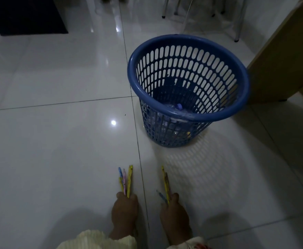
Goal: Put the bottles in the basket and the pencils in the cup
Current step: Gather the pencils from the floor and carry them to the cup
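Observation:
A blue slotted plastic basket (188, 51) stands on the tiled floor at the right. Inside it lie clear plastic bottles (167, 121), one with a blue cap. My left hand (124, 212) is shut on a bundle of pencils (126, 178), yellow, pink and blue, pointing away from me. My right hand (174, 214) grips a few more pencils (165, 184), mostly yellow with a blue one slanting left. Both hands are low in the view, near the floor, in front of the basket. No cup is in view.
A wooden cabinet or door panel (283, 56) stands right of the basket. Metal chair legs (237, 24) are at the back right. A dark mat or furniture (25, 15) lies at the back left. Glossy white floor tiles (57, 141) spread to the left.

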